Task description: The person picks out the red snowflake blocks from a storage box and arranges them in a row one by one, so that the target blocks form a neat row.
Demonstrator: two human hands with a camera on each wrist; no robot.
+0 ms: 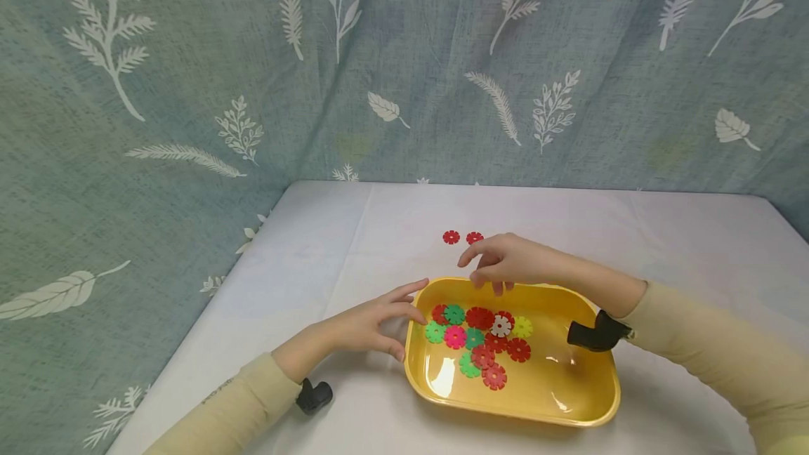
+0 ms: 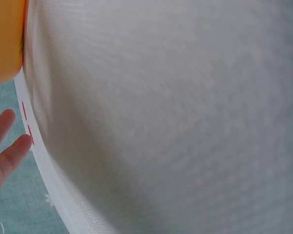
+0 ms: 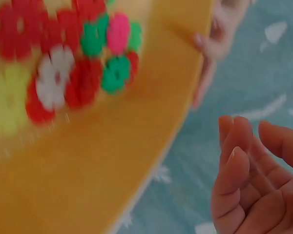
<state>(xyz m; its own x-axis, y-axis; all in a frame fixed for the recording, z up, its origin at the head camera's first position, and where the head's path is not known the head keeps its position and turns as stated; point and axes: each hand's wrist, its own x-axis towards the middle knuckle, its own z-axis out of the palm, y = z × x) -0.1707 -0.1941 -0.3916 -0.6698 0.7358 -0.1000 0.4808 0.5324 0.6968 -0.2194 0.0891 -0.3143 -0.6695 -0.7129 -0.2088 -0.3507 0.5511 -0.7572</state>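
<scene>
A yellow plastic tub (image 1: 550,378) holds several flower-shaped plastic discs in red, green, pink, white and yellow, gathered toward its left half. Beyond its far side, two red discs (image 1: 451,237) lie side by side on the cloth. My left hand (image 1: 373,321) is at the tub's left rim, fingers spread and fairly straight, fingertips at the edge. Over the far rim hovers my right hand (image 1: 512,260), its fingers loosely bent. In the right wrist view, nothing shows between the right fingers (image 3: 234,165). A white disc (image 3: 53,78) lies on top of red ones.
White cloth (image 1: 341,244) covers the table. Blue-green fabric with white leaf prints (image 1: 404,76) hangs behind and to the left. Black wrist cameras (image 1: 314,397) sit on both cuffs, the right one above the tub's right end.
</scene>
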